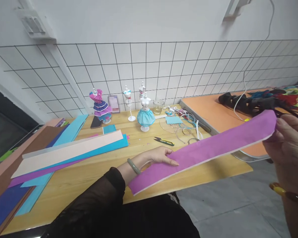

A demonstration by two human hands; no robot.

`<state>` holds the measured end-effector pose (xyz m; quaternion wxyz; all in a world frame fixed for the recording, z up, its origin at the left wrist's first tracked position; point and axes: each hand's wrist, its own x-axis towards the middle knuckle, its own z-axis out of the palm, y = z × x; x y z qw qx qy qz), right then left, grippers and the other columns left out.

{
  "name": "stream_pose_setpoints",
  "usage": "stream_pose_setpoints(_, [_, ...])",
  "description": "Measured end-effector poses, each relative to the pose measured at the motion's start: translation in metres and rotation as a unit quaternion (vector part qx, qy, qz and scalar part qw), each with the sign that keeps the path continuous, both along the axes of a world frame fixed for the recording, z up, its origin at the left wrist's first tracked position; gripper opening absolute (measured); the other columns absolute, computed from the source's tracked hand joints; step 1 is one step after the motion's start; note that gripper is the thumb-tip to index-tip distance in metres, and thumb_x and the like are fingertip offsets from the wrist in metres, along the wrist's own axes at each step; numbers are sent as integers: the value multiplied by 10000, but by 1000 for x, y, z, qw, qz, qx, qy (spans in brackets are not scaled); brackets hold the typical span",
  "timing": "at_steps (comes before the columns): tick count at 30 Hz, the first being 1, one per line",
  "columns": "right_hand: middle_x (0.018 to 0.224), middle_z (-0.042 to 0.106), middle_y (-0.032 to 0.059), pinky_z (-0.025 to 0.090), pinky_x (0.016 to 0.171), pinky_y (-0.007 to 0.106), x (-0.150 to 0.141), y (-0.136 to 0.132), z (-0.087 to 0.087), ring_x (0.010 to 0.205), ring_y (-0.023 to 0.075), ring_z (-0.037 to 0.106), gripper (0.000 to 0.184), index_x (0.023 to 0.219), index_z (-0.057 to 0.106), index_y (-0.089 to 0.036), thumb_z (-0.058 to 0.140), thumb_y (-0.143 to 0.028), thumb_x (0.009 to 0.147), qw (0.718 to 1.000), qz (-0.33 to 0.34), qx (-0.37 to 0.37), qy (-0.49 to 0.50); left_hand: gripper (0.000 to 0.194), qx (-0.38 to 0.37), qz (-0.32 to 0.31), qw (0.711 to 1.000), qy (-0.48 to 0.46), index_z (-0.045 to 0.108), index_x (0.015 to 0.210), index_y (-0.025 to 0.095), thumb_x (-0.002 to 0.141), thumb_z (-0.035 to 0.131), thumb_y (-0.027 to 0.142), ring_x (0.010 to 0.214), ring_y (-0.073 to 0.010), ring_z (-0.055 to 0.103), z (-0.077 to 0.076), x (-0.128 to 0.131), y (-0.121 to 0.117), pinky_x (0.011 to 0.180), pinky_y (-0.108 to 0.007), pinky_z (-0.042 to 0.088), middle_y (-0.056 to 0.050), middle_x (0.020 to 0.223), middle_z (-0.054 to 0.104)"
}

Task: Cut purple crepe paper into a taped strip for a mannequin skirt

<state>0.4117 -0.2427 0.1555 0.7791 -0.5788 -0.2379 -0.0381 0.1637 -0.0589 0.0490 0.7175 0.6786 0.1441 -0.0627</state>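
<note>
A long purple strip of crepe paper with a pale lower edge stretches from the table's front middle up to the right. My left hand, with a green bangle on its wrist, grips the strip near its lower left part, thumb on top and fingers behind. At the strip's raised right end, my right hand pinches the corner. Behind the strip lie yellow-handled thread snips. Farther back stands a small white dress form in a light blue skirt.
Folded coloured paper strips cover the table's left side. At the back are a dressed mini mannequin, a bare-looking white one, a glass jar and tangled ribbons. An orange table adjoins at right.
</note>
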Motion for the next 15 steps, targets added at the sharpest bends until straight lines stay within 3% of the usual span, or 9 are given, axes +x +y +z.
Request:
stream_pose_setpoints(3, [836, 645, 38, 448, 853, 431, 27, -3, -41, 738, 163, 618, 314, 843, 697, -250, 804, -290, 551, 1000, 14, 22, 15, 419, 61, 2, 998, -2, 634, 786, 143, 548, 770, 459, 629, -96, 475, -2, -3, 12, 603, -239, 363, 32, 696, 557])
stream_pose_setpoints(4, [823, 644, 45, 454, 845, 441, 36, -4, -57, 734, 181, 622, 320, 816, 689, -241, 805, -308, 525, 999, 11, -1, 31, 404, 68, -5, 998, 3, 624, 771, 145, 566, 756, 467, 619, -90, 457, -5, -4, 16, 594, -236, 347, 40, 683, 542])
stream_pose_setpoints(6, [825, 650, 61, 472, 813, 459, 52, -10, -89, 752, 224, 635, 306, 817, 662, -241, 761, -352, 550, 993, -1, -108, 39, 374, 76, -19, 997, 11, 599, 744, 150, 594, 736, 464, 604, -81, 431, -12, -6, 24, 581, -231, 321, 50, 668, 515])
stream_pose_setpoints(8, [793, 651, 72, 481, 766, 493, 63, -17, -115, 785, 277, 642, 248, 871, 639, -260, 611, -430, 693, 952, -60, -299, -35, 347, 77, -25, 997, 20, 560, 705, 154, 608, 725, 443, 580, -76, 404, -21, -8, 30, 563, -230, 298, 60, 642, 484])
stream_pose_setpoints(10, [753, 641, 92, 440, 799, 562, 67, -23, -129, 871, 360, 619, 181, 793, 651, -256, 631, -382, 664, 916, -62, -390, -67, 320, 82, -39, 995, 39, 521, 674, 159, 617, 715, 407, 555, -74, 377, -29, -9, 34, 547, -231, 279, 66, 616, 453])
stream_pose_setpoints(12, [871, 640, 118, 387, 885, 578, 64, -21, -134, 1020, 399, 558, 109, 737, 650, -255, 626, -314, 649, 885, -51, -441, -139, 280, 103, -57, 991, 60, 506, 666, 163, 628, 697, 363, 544, -75, 365, -35, -11, 37, 539, -234, 272, 67, 611, 443])
stream_pose_setpoints(15, [1105, 585, 133, 380, 962, 495, 38, 0, -130, 1116, 337, 515, 163, 841, 640, -237, 539, -296, 727, 834, -15, -446, -323, 207, 151, -79, 983, 71, 510, 667, 166, 647, 660, 306, 545, -78, 362, -36, -12, 40, 539, -235, 277, 64, 613, 440])
